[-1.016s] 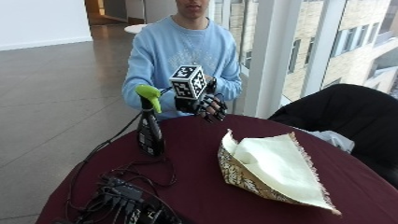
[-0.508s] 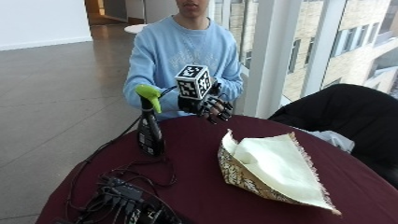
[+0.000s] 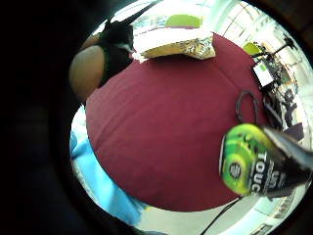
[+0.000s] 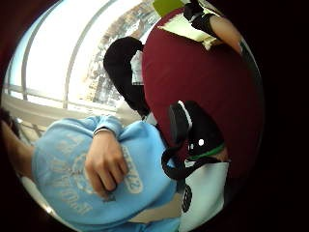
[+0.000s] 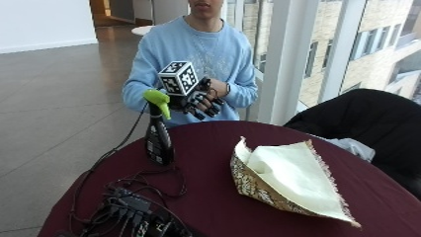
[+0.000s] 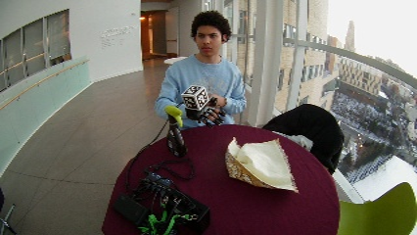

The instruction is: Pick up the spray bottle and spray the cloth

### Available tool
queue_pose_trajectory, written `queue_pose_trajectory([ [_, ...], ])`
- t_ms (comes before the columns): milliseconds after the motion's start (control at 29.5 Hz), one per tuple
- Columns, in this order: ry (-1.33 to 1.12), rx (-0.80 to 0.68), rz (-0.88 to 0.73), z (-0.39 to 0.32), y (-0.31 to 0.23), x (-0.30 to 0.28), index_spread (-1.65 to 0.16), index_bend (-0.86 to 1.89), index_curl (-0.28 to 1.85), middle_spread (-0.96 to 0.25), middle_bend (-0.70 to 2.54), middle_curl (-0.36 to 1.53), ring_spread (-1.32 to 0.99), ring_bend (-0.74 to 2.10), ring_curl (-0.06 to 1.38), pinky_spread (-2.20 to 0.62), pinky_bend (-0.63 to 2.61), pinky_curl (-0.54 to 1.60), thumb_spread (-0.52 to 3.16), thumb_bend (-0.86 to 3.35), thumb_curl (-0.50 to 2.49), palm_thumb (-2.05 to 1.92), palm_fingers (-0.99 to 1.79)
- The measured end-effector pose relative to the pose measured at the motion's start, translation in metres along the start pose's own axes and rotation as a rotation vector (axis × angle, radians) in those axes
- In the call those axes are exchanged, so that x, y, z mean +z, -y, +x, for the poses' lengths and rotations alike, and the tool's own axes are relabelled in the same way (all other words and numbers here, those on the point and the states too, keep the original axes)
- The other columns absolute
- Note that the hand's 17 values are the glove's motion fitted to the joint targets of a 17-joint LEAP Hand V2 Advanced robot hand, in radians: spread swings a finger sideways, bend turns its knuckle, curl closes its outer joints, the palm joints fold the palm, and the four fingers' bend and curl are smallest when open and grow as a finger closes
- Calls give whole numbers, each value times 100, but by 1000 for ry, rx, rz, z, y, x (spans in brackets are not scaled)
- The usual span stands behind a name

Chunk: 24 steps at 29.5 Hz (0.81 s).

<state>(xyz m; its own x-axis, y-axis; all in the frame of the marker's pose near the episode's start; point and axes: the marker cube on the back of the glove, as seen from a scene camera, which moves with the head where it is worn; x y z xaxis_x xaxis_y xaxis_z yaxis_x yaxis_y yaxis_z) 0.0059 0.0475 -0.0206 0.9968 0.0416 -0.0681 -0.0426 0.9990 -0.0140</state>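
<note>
A dark spray bottle point(image 5: 158, 140) with a green head stands upright on the round maroon table point(image 5: 210, 148), near its far left edge. My gloved right hand point(image 5: 200, 101) hovers just right of the green head, fingers loosely curled, holding nothing and apart from the bottle. The bottle's label point(image 3: 259, 166) looms close in the little finger side palm view. A cream cloth point(image 5: 286, 177) with a patterned border lies rumpled on the table's right half, also seen as the cloth point(image 6: 261, 161) in the wide view.
A tangle of black cables and a power strip point(image 5: 131, 207) sits at the table's near left. A chair draped in a black jacket point(image 5: 368, 123) stands at the right. The person's bare left hand point(image 4: 106, 164) rests against the blue sweater.
My gloved hand has drifted left and slightly up, closer to the bottle's green head. Bottle and cloth have not moved.
</note>
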Motion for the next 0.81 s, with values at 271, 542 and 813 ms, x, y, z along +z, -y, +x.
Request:
queue_pose_trajectory([
  [271,96,135,166,15,-84,-15,-39,13,30,-5,20,31,-1,27,28,20,29,32,119,13,32,66,67],
  [542,486,332,243,70,-141,-44,-38,14,29,-5,19,33,-1,28,30,19,29,33,117,7,32,67,69],
  [813,672,325,495,135,-144,-50,-38,14,29,-5,19,34,-1,28,30,18,30,34,115,2,32,67,71],
])
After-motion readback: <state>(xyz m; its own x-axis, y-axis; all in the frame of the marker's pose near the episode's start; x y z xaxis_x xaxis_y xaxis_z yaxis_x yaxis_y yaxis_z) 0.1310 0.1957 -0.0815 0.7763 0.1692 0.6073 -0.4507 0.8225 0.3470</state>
